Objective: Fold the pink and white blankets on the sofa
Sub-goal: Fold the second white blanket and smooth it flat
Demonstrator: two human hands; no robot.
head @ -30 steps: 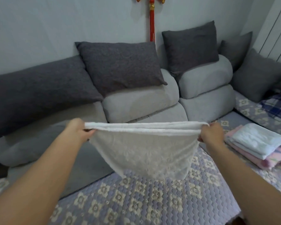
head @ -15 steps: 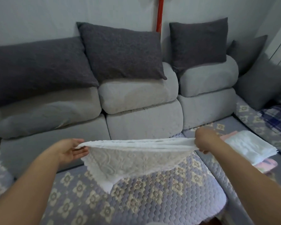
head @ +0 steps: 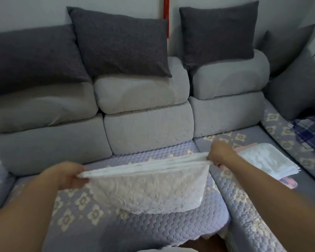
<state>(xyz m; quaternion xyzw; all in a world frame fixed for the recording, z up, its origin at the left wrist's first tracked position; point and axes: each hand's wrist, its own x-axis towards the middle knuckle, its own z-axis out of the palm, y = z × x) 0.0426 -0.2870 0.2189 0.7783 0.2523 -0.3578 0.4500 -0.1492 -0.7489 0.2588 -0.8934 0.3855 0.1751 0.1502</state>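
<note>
A white embossed blanket is stretched between my two hands, its lower part lying on the quilted sofa seat. My left hand grips its left top corner, and my right hand grips the right top corner. At the right, a folded white blanket rests on folded pink blankets in a stack on the seat.
Grey back cushions and dark grey pillows line the sofa behind. A blue plaid cloth lies at the far right. The seat's front edge runs near the bottom, with dark floor below it.
Both hands have lowered the white blanket from mid-air toward the seat, and its hanging part now lies on the quilted cover. The camera has tilted down.
</note>
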